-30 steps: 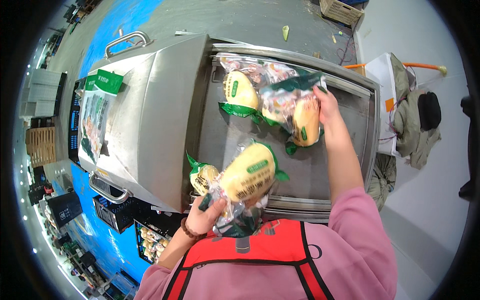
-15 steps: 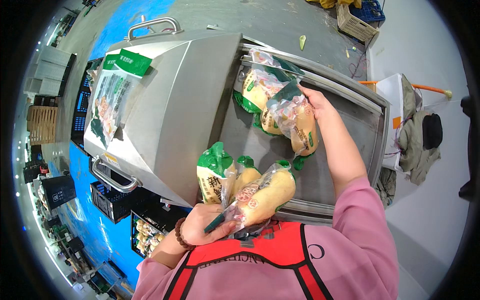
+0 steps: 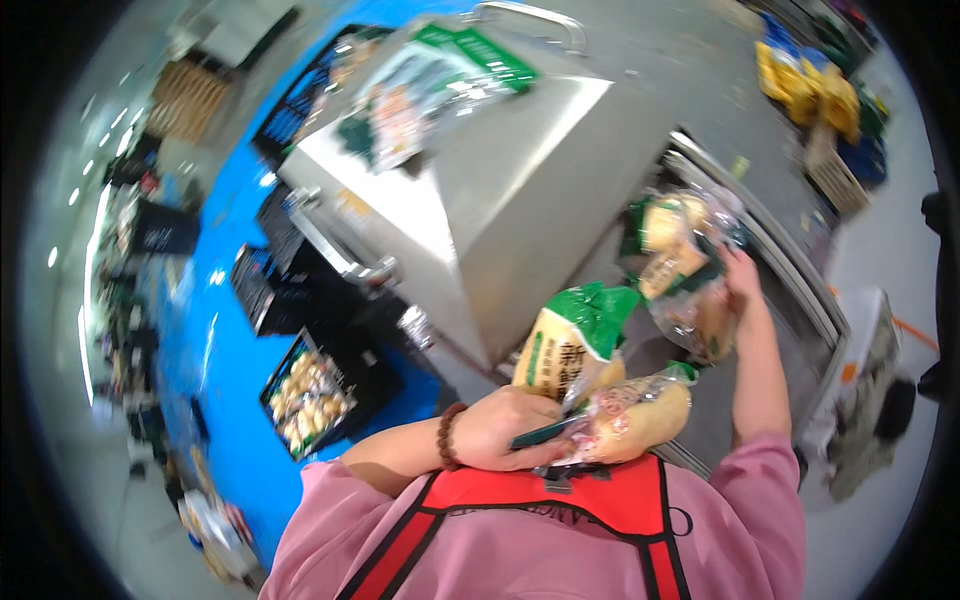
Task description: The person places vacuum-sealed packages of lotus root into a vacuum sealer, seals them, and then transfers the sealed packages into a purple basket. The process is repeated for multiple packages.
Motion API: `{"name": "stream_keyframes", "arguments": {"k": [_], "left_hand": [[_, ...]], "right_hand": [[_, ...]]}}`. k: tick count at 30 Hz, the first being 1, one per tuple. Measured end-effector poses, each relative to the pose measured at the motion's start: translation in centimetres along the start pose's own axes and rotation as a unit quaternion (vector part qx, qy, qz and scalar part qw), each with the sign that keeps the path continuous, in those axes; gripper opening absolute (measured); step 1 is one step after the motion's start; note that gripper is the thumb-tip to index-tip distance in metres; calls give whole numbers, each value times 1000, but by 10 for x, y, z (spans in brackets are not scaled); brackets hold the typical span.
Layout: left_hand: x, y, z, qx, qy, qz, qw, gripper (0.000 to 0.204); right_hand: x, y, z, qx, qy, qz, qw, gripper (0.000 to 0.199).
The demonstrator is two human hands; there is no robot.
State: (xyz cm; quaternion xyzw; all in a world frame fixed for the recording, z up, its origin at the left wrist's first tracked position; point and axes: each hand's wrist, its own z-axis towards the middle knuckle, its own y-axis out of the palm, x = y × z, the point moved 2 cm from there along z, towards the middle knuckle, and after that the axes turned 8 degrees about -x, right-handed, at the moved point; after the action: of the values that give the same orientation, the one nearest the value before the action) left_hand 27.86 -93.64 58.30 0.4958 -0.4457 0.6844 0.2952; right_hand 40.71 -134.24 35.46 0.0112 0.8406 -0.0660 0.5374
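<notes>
My left hand (image 3: 510,428) grips a clear bag of pale yellow food (image 3: 630,420) close to my chest. A second bag with a green top (image 3: 572,345) leans right above that hand. My right hand (image 3: 742,275) reaches out over the machine's metal tray (image 3: 790,300) and holds a clear bag of food (image 3: 695,305) there. More bags with green trim (image 3: 665,235) lie just beyond it on the tray. The picture is blurred.
A large steel machine with a raised lid (image 3: 500,190) fills the middle, and flat green-edged bags (image 3: 420,90) lie on top of the lid. A black crate of yellow packs (image 3: 305,390) stands on the blue floor at the left. Yellow goods (image 3: 810,80) are stacked far right.
The view has swung to the left and blurred. My left hand has drawn its bag nearer to my chest. My right hand still holds a bag over the tray.
</notes>
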Motion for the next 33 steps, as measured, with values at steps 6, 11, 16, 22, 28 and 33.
{"name": "stream_keyframes", "arguments": {"k": [6, 11, 16, 22, 28, 33], "left_hand": [[41, 39, -88, 221, -74, 38, 972, 16], [76, 77, -167, 395, -158, 43, 904, 21], [99, 128, -251, 549, -199, -39, 811, 21], [149, 195, -358, 684, -153, 39, 712, 16], [230, 300, -444, 775, -194, 181, 573, 14], [274, 406, -442, 933, -169, 83, 307, 19]], "right_hand": [[-9, 17, -49, -25, -121, -8, 992, 27], [-35, -15, -64, 46, -168, -101, 980, 22], [-168, 60, -163, 8, -223, -141, 964, 32], [-235, 245, -241, -191, -298, -29, 935, 34], [-252, 488, -329, -442, -313, 14, 841, 29], [-216, 678, -446, -681, -272, 6, 680, 29]]}}
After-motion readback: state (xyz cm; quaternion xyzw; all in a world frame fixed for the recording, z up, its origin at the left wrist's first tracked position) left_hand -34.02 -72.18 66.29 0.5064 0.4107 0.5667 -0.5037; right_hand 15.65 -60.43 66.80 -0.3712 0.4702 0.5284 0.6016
